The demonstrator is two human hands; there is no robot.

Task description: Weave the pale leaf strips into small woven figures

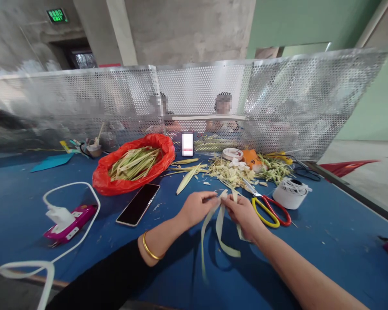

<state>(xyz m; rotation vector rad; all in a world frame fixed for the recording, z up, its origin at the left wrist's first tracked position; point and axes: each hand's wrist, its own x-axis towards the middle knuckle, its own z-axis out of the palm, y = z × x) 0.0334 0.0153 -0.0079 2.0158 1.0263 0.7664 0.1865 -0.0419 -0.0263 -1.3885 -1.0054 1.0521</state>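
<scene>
Pale green strips of dried leaf (220, 228) hang from between my two hands, their loose ends dangling over the blue table. My left hand (197, 209) pinches the strips at their upper end. Close beside it, my right hand (242, 213) is closed on the same bundle, with one strip passing up and down through its fingers. Scissors with a yellow and a red handle (278, 211) lie open just right of my right hand. Behind the hands sits a heap of leaf scraps (228, 172). The fingertips partly hide where the strips meet.
A red plastic bag (105, 181) holds long dried leaves. Nearby lie a phone (138, 205), a purple power strip (71, 224) with a white cable, a spool of white cord (291, 193) and a tape roll (232, 154). A perforated metal screen (200, 82) stands behind, people beyond it.
</scene>
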